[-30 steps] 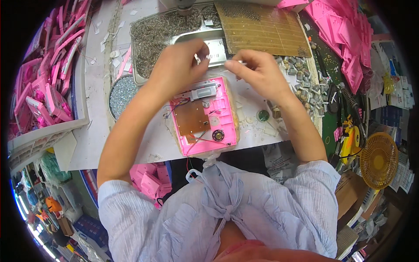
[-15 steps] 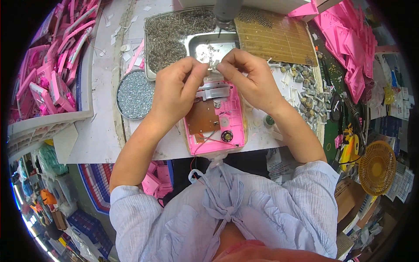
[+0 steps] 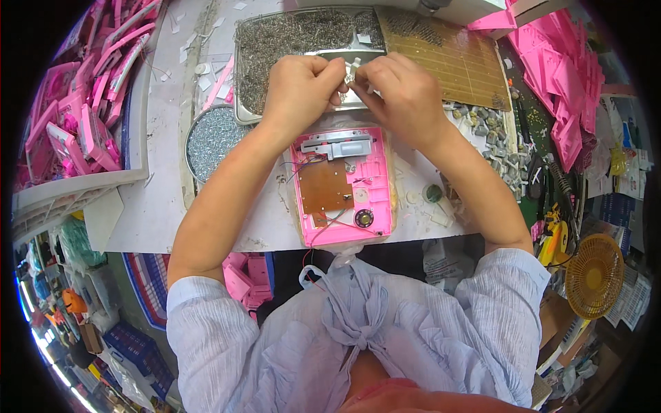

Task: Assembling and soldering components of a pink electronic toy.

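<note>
Over the metal tray (image 3: pixel 375 54), my two hands meet at their fingertips. A small whitish part (image 3: pixel 351 67) shows between them, too small to name. My left hand (image 3: pixel 303 86) is closed in a pinch at its left side. Thumb and fingers of my right hand (image 3: pixel 403 89) are pinched against the same part from the right. Nearer to me lies an open pink plastic casing (image 3: pixel 378 196), untouched. Inside it are a brown circuit board (image 3: pixel 322 187), a grey metal mechanism (image 3: pixel 348 147), a round black speaker (image 3: pixel 363 218) and thin wires.
A round tin of screws (image 3: pixel 215 144) stands left of the casing. Beyond are a tray of tiny metal parts (image 3: pixel 275 48) and a brown grid board (image 3: pixel 447 58). Small motors (image 3: pixel 496 138) lie at right; pink casings (image 3: pixel 76 117) fill a bin at left. A tool tip (image 3: pixel 432 5) hangs overhead.
Both hands have moved away from me over the tray, uncovering the casing's upper end. The hanging tool no longer points down in front of my fingers; it shows only at the top edge.
</note>
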`<state>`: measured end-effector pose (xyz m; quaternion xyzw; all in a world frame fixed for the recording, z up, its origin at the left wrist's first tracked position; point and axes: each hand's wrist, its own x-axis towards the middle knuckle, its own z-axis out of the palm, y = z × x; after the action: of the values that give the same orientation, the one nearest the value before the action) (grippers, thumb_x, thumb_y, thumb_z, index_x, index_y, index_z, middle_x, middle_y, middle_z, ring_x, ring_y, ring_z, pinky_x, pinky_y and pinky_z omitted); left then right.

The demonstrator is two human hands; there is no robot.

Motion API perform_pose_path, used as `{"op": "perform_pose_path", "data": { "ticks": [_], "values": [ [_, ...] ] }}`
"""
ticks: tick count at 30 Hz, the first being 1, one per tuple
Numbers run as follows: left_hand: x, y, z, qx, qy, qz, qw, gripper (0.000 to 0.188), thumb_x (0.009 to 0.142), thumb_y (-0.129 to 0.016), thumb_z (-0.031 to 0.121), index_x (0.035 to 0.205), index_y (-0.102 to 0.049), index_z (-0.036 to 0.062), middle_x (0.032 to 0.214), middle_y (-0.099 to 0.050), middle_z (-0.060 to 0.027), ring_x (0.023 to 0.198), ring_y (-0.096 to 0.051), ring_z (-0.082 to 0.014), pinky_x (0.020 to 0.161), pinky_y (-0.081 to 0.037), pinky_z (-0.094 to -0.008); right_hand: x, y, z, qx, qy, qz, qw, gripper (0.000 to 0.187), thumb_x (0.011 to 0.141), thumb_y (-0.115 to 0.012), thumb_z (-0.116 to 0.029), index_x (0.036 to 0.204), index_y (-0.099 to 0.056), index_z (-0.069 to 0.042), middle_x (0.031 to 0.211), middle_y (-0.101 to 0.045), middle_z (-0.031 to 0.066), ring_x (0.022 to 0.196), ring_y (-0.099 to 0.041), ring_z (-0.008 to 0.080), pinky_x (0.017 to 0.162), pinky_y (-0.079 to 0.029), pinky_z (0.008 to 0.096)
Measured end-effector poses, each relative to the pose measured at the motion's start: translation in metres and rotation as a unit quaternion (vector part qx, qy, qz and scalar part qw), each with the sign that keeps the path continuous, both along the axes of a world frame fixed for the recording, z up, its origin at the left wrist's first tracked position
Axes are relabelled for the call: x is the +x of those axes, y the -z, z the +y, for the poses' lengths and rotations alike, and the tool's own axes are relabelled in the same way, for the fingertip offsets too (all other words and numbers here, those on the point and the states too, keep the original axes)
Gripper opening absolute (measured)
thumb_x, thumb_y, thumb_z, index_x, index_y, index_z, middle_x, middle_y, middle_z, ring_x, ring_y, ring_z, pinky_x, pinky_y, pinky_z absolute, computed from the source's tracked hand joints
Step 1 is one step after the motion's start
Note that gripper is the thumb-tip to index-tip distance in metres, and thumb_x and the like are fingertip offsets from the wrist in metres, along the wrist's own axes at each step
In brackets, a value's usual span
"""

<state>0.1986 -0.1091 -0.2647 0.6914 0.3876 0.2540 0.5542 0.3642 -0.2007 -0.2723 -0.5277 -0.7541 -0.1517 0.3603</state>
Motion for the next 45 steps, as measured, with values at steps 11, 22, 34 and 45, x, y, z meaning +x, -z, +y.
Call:
{"op": "perform_pose_path", "data": {
  "ticks": [11,22,34,45],
  "values": [
    [-0.012,-0.005,0.002,-0.21,0.073,-0.144,0.964,0.016,0.099,-0.069,0.018,0.101,-0.07,0.0022,0.082,-0.07,-0.0041,0.064,-0.061,-0.0066,0.057,-0.048,-0.0209,0.003,-0.008,-0.011,-0.131,-0.014,0.211,0.969,0.016,0.084,-0.078,-0.017,0.09,-0.067,-0.006,0.08,-0.069,0.0063,0.069,-0.067,0.0227,0.063,-0.055,0.0342],
    [-0.016,0.012,0.003,-0.056,0.071,-0.082,0.993,0.024,0.097,-0.069,0.022,0.104,-0.073,-0.0003,0.083,-0.071,-0.006,0.068,-0.062,-0.0113,0.062,-0.05,-0.0265,0.003,-0.007,-0.011,-0.092,-0.053,0.166,0.98,0.016,0.079,-0.08,-0.006,0.09,-0.069,-0.003,0.082,-0.07,0.0064,0.069,-0.066,0.0187,0.062,-0.053,0.0308],
    [-0.012,0.0,0.011,0.165,0.017,0.057,0.984,0.038,0.091,-0.074,0.023,0.066,-0.056,0.0012,0.055,-0.057,-0.0058,0.053,-0.06,-0.0129,0.051,-0.047,-0.0323,0.018,0.003,0.005,-0.209,0.029,-0.025,0.977,0.016,0.083,-0.073,-0.013,0.094,-0.065,-0.006,0.087,-0.07,0.0121,0.088,-0.069,0.0335,0.074,-0.055,0.0444],
    [-0.103,-0.014,-0.123,-0.318,0.074,-0.108,0.939,0.012,0.097,-0.071,0.007,0.091,-0.062,0.001,0.067,-0.063,-0.004,0.051,-0.059,-0.0087,0.043,-0.044,-0.0211,-0.037,-0.015,-0.149,-0.234,-0.111,0.416,0.872,0.033,0.078,-0.085,-0.007,0.109,-0.074,-0.001,0.1,-0.077,0.0118,0.084,-0.075,0.0219,0.074,-0.057,0.0301]
  ]
}}
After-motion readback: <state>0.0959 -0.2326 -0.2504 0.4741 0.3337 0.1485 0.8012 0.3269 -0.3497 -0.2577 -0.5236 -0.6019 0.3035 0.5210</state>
